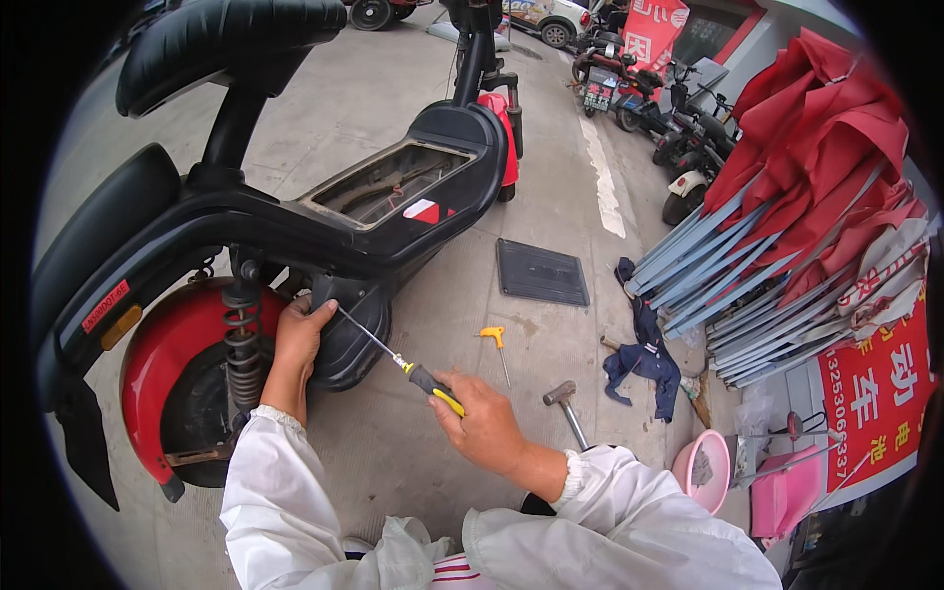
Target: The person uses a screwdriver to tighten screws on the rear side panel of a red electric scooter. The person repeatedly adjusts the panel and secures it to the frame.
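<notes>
In my right hand [484, 421] is a screwdriver [424, 380] with a black and yellow handle. Its long shaft slants up and left to the black side cover [346, 339] of an electric scooter [285, 221]. Close to the screwdriver's tip, my left hand [299, 339] rests against that cover, thumb uppermost and fingers bent. What those fingers pinch, if anything, is hidden. Behind the left hand are a coil spring shock absorber [243, 344] and the red rear fender [147, 379]. The scooter's floorboard compartment [388, 187] lies uncovered, with wires inside.
On the pavement to the right lie a black rectangular panel [543, 272], a yellow-handled hex key [496, 341], a hammer [565, 405] and a dark blue cloth [649, 359]. Farther right are a pink basin [703, 470] and a folded red canopy [816, 147]. Parked scooters [688, 133] stand beyond.
</notes>
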`<state>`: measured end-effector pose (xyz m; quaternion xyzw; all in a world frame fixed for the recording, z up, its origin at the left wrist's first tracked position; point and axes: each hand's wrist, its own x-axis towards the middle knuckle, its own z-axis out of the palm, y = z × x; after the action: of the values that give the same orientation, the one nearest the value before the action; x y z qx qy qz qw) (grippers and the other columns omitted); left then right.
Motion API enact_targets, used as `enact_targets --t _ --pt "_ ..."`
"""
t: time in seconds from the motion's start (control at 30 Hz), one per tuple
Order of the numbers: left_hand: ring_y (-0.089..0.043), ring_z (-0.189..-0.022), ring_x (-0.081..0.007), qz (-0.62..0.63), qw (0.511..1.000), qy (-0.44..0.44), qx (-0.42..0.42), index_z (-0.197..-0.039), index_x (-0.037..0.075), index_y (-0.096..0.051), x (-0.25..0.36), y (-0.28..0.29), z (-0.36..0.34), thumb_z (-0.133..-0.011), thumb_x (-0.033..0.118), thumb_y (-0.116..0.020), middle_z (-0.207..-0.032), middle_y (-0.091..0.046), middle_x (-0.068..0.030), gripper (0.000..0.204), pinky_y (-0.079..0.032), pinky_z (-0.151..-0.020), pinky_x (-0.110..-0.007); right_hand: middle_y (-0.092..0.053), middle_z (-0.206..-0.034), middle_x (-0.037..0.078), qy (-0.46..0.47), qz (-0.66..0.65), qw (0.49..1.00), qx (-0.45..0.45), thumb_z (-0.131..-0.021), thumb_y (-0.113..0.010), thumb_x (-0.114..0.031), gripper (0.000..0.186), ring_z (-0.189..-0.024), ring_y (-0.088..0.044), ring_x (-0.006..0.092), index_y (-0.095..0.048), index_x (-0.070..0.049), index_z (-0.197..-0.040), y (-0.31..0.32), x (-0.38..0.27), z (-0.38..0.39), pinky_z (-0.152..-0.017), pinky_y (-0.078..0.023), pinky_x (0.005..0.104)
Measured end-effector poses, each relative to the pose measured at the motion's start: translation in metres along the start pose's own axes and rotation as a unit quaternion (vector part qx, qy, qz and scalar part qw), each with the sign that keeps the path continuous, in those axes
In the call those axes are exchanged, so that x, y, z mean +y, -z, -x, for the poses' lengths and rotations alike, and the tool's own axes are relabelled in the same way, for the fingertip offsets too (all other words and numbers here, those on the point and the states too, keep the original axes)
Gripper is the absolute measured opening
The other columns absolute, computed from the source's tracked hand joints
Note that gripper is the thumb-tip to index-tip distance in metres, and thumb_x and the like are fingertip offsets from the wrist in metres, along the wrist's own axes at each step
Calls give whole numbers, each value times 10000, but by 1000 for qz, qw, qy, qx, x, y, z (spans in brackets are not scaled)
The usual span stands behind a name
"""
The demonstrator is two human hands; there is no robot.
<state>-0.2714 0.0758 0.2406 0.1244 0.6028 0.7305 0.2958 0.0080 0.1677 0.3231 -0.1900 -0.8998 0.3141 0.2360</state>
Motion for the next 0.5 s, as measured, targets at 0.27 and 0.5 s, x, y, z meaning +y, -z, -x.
enact_targets --t 0.27,0.5 --pt "-684 -856 -163 -18 999 -25 26 -1106 -83 -667 9 3 10 -875 92 -724 -991 -723 -129 296 -531 -796 -278 -523 -803 32 -450 -522 709 -150 -1000 -612 -269 245 -596 -434 72 -528 -54 -1082 5 1 -11 -508 -336 224" --pt "-688 -845 -166 -26 999 -21 23 -1098 -84 -669 1 -9 3 -871 84 -721 -979 -726 -125 287 -536 -795 -280 -517 -796 27 -147 -152 976 -48 -1015 -588 -308 405 -604 -455 80 -513 -12 -1282 4 32 9 -512 -356 233"
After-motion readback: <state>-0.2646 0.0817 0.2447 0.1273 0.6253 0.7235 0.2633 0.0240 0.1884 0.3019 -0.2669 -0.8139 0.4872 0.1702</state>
